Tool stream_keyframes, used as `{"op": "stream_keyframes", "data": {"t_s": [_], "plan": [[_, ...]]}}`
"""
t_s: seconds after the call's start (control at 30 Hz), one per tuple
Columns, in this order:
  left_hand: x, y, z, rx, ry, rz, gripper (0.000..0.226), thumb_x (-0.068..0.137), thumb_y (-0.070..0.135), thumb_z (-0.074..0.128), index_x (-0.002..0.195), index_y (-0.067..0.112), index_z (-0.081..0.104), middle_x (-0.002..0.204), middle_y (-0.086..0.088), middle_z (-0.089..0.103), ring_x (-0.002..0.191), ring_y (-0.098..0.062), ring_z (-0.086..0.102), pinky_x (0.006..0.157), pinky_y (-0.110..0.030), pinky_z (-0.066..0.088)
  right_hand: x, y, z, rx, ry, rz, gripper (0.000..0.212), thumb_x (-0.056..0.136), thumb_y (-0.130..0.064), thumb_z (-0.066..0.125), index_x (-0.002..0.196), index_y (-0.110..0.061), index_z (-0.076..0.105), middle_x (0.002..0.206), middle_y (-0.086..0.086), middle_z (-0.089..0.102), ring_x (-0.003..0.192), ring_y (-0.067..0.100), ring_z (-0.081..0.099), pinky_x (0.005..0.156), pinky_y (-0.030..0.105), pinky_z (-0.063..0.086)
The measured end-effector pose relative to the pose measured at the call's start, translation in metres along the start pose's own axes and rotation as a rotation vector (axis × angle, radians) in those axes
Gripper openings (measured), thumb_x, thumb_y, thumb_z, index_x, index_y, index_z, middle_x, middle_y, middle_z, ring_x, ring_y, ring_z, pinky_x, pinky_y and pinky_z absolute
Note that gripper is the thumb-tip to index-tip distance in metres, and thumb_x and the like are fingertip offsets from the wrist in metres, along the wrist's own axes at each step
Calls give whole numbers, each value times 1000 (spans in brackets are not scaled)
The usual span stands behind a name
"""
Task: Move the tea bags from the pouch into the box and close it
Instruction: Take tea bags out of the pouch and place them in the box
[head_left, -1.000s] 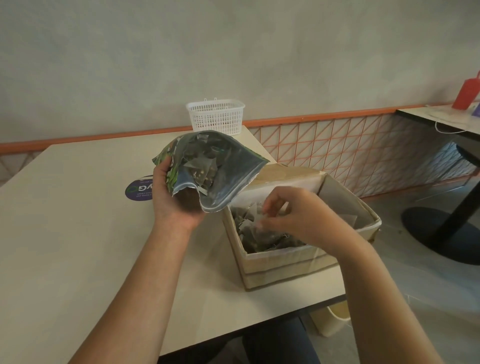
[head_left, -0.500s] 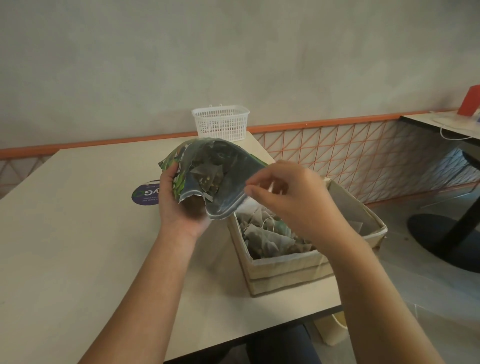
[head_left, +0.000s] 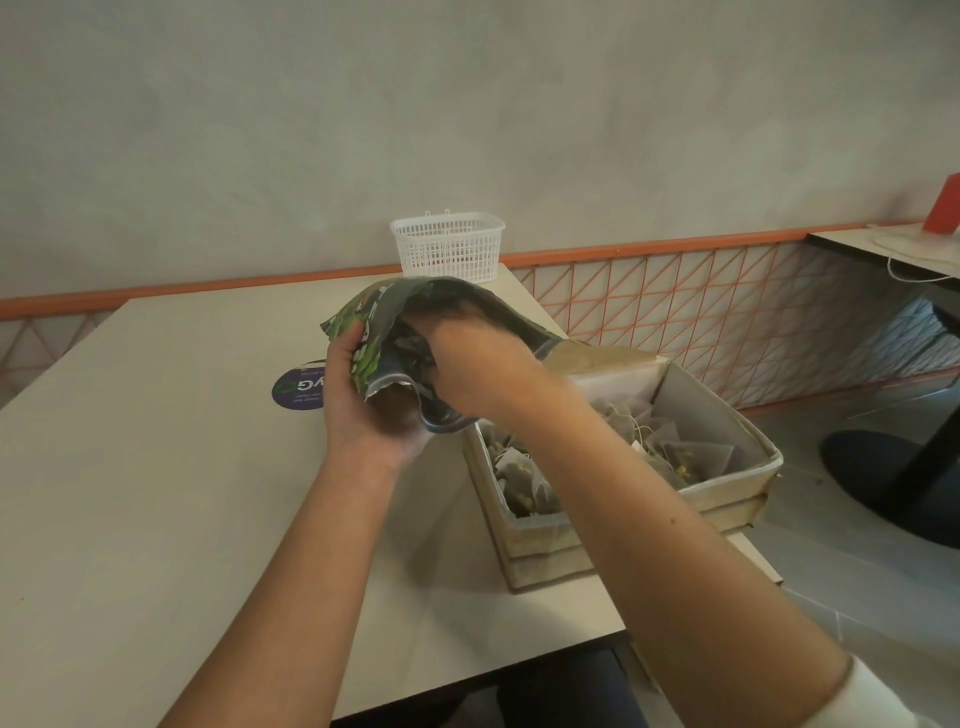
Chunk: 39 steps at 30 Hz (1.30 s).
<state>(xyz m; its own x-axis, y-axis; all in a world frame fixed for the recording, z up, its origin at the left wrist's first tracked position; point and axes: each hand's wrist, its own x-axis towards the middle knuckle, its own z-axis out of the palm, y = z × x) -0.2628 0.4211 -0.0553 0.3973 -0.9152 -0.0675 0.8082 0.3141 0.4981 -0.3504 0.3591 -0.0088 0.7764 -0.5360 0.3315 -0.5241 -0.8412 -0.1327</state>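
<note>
Left hand (head_left: 363, 410) grips pouch (head_left: 384, 317); right hand (head_left: 478, 369) fingers hidden inside it. Box (head_left: 727, 499) overhangs bench (head_left: 156, 493) edge.

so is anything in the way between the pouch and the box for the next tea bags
Nothing visible. The pouch, held by the left hand, sits just beside the open box; the right hand reaches into the pouch.

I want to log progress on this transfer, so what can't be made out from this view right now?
- Head view: right hand fingertips, inside the pouch; whether they grip a tea bag is hidden.
- How many bags are left in the pouch: foil and hand cover them.
- Middle of the box: right forearm crosses it.
- Purple sticker text: partly behind the left hand, too small.
</note>
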Motion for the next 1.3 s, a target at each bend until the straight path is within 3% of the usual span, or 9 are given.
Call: {"op": "stream_keyframes", "data": {"t_s": [0.23,0.37,0.47,0.7,0.83,0.9,1.0,1.1,1.3], "plan": [[-1,0,-4,37,-9,48,41,92,46,52,78,19,80,97,-3,74,89,-23,71,102,-39,45,-17,6,2,13,80,-20,30,89,-31,62,112,-14,65,126,4,48,110,23,50,84,31,46],[0,1,-6,51,2,48,43,92,48,51,78,20,80,97,-4,74,88,-23,71,96,-38,48,-33,12,-3,220,93,-54,14,81,-24,68,92,-20,60,100,-5,59,88,16,56,71,28,49],[2,3,-6,62,-7,38,43,92,48,50,84,18,80,103,-6,72,95,-25,69,96,-38,48,-48,17,-8,400,154,-48,15,84,-15,66,92,-21,55,87,-7,63,80,14,61,70,34,55],[5,-1,-7,36,-33,29,38,93,46,51,87,20,79,108,-5,72,105,-27,66,106,-43,44,-77,34,-26,829,372,48,19,85,-5,68,96,-17,56,87,-9,63,77,2,62,68,16,51],[6,-1,-7,38,-94,32,38,94,45,48,93,20,77,114,-5,68,115,-29,60,109,-45,41,-88,46,-36,989,494,143,28,86,-12,69,108,-17,52,94,1,67,76,21,63,59,24,50],[7,-1,-7,32,-111,43,37,93,45,48,94,20,76,114,-5,67,118,-30,57,112,-47,37,-91,54,-37,1004,542,189,28,86,-14,69,110,-17,54,95,3,68,80,28,63,63,31,51],[8,-1,-7,41,-129,38,38,94,46,48,95,20,76,117,-5,66,120,-31,56,113,-48,35,-92,61,-30,917,460,277,22,85,-18,69,103,-20,55,93,-3,68,79,22,64,62,23,52],[7,-1,-7,46,-122,7,38,93,47,50,94,20,77,116,-5,67,121,-30,58,110,-47,39,-93,60,-19,857,310,346,19,85,-23,70,94,-24,53,84,-2,68,75,24,65,61,28,55],[8,3,-12,29,-113,16,36,93,48,50,107,22,71,124,-4,63,137,-28,47,112,-47,37,-91,56,-11,828,337,373,17,86,-27,69,88,-21,53,81,2,65,67,16,62,58,22,51]]}}
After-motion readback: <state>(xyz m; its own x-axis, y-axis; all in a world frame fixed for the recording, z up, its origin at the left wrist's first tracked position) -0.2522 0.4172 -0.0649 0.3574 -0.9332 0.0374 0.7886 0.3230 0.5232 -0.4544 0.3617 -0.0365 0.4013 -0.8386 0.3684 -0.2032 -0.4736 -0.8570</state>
